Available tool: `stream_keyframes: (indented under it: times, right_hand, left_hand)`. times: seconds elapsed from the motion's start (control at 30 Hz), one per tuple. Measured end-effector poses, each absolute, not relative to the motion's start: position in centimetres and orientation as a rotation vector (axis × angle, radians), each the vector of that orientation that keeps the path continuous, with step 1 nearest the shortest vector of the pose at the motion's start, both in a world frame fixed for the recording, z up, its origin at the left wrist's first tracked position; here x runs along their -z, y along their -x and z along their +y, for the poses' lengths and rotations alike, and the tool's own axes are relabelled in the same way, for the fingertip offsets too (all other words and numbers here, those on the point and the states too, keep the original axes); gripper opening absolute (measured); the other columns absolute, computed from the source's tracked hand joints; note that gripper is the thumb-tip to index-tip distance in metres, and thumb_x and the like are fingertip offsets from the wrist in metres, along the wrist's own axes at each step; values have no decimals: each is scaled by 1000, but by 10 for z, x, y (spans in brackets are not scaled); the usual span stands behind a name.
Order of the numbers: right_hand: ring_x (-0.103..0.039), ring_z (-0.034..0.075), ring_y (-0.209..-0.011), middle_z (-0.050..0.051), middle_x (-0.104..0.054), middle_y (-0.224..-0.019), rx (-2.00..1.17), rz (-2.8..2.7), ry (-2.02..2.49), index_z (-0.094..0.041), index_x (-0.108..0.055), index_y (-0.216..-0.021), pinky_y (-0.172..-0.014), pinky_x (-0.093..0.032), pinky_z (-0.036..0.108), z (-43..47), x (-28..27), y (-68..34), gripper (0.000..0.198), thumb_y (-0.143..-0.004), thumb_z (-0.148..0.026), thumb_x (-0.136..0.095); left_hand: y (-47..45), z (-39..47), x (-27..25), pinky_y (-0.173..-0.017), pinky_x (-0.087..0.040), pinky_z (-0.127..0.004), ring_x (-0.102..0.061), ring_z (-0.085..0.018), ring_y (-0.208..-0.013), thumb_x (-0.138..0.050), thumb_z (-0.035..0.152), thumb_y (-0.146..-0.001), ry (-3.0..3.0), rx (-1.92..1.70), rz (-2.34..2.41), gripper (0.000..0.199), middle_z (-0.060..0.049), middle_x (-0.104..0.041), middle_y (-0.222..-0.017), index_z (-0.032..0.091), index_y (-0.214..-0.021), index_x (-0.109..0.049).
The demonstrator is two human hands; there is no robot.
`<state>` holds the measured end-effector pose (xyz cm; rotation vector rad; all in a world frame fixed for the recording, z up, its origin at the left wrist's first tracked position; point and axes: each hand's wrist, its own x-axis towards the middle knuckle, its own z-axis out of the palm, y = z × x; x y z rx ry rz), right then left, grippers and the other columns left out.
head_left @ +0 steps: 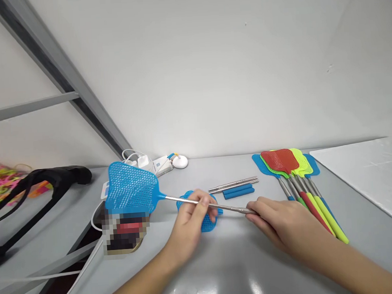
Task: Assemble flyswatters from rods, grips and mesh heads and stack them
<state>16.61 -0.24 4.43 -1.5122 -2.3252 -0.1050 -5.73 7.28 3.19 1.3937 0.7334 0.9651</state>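
Both hands hold one fly swatter (131, 187) with a blue mesh head and a thin metal rod. My left hand (194, 221) pinches the rod midway along it. Around the thicker metal end of the rod, my right hand (278, 219) is closed; whatever lies inside that palm is hidden. Under my left hand a loose blue swatter head (207, 224) rests on the table, partly covered. Just beyond lie several metal rods (234, 184) and two blue handle sleeves (238, 191), side by side.
Fanned on the right are several finished-looking swatters (280, 161) in red, green, yellow and blue. A white board (368, 166) lies at the far right. A power strip (163, 166) and a round white device (180, 161) sit by the wall. A black frame (56, 188) stands left.
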Motion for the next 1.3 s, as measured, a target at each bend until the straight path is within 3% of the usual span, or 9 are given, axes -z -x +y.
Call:
stream_keyframes:
  times: [0.1,0.33,0.5,0.63,0.8,0.97,1.17,1.3]
  right_hand:
    - [-55,14,-54,-4,-58,-70,134,-2397,1457,-24,-55,-100,-49,-24,30,-6,-43,-158,21,-102,-30,-35]
    - [-46,12,-47,-4,-53,-62,131,-2454,1391,-23,-50,-75,-49,-20,30,-10,-41,-145,34,-102,-38,-36]
    - [-47,12,-52,-4,-54,-62,189,-2472,1341,-21,-52,-75,-52,-24,29,1,-47,-160,35,-102,-36,-37]
    - [-49,12,-57,-3,-56,-66,247,-2420,1440,-21,-54,-78,-55,-28,28,13,-57,-196,35,-103,-37,-36]
    - [-52,14,-64,0,-57,-74,188,-2259,1667,-22,-54,-79,-55,-31,26,20,-69,-251,35,-102,-41,-35]
    - [-50,16,-63,0,-59,-75,302,-2206,1713,-23,-57,-85,-55,-31,28,20,-69,-274,31,-101,-41,-38]
    - [-59,17,-71,2,-65,-82,275,-2265,1579,-23,-59,-100,-62,-36,29,18,-60,-246,23,-100,-37,-42]
    - [-58,16,-62,1,-66,-78,410,-2268,1494,-23,-60,-105,-57,-33,29,13,-53,-220,25,-99,-42,-46]
  left_hand:
    - [58,67,-35,-72,-40,-28,-52,-16,-71,-41,40,-98,-1645,-751,684,40,-2,-56,-70,19,-69,-57]
    - [55,53,-37,-63,-34,-26,-46,-14,-62,-33,44,-99,-1840,-326,656,47,2,-48,-61,19,-61,-44]
    - [59,63,-37,-53,-25,-27,-32,-12,-54,-38,44,-95,-1646,-402,711,45,4,-37,-55,21,-58,-37]
    - [71,85,-44,-49,-17,-28,-23,-11,-48,-46,42,-91,-1437,-662,724,47,5,-28,-48,22,-53,-29]
    - [90,112,-59,-50,-28,-26,-23,-9,-43,-52,31,-87,-1167,-1078,737,48,7,-20,-42,21,-48,-26]
    - [88,119,-58,-51,-36,-26,-27,-9,-41,-49,28,-90,-1028,-1176,768,46,7,-23,-42,21,-48,-32]
    - [77,109,-50,-50,-32,-25,-30,-9,-44,-47,34,-96,-1035,-1148,702,47,5,-31,-45,19,-52,-37]
    - [73,99,-42,-53,-31,-26,-33,-11,-49,-47,41,-96,-1130,-1028,712,47,4,-37,-48,20,-55,-38]
